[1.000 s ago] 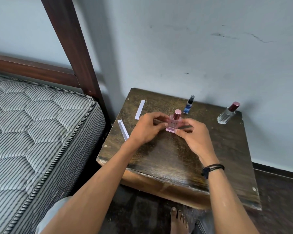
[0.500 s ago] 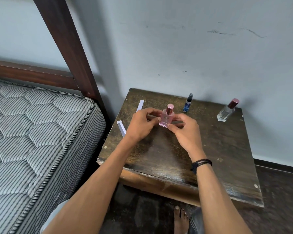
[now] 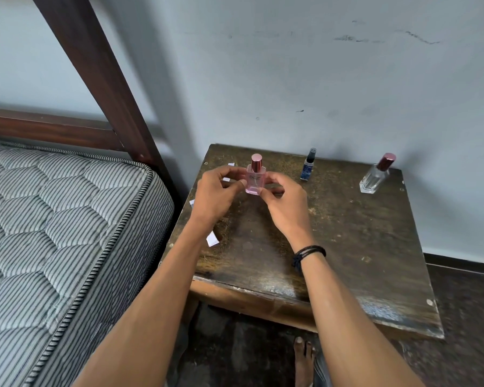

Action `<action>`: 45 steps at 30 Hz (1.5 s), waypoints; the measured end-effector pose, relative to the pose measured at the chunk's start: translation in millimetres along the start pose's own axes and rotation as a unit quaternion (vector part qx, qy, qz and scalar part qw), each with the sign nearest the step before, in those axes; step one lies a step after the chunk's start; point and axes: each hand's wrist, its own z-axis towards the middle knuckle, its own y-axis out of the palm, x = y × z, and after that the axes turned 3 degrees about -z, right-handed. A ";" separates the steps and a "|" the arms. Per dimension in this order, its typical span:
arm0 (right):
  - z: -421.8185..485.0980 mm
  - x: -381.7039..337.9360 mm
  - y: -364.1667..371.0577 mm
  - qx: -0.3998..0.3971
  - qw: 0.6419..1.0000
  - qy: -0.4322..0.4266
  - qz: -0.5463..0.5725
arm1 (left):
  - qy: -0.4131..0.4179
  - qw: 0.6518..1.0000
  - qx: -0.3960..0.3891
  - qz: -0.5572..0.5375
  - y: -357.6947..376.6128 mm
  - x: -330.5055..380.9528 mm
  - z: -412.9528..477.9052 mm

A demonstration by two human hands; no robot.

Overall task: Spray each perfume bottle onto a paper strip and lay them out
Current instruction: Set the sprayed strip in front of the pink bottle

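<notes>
1. A striped mattress (image 3: 67, 233) and a dark bed post (image 3: 95, 65) stand at the left against a pale wall.
2. On the worn wooden surface (image 3: 361, 247), a paper strip (image 3: 212, 239) peeks out beside the left forearm.
3. The left hand (image 3: 218, 196) and right hand (image 3: 285, 205) pinch the upright pink bottle (image 3: 255, 177) between curled fingers.
4. Further right, near the wall, stand a small blue bottle (image 3: 308, 167) and a clear bottle (image 3: 376, 175).

Black cord bracelet (image 3: 309, 253) on right wrist

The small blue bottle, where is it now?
In the head view the blue bottle stands near the table's far edge, between the hand-held pink bottle and the clear bottle to its right.
</notes>
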 end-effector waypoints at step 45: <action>69.1 -10.0 67.7 0.011 0.999 -0.043 -0.026 | -0.043 0.999 0.026 -0.018 -30.8 -34.7 47.8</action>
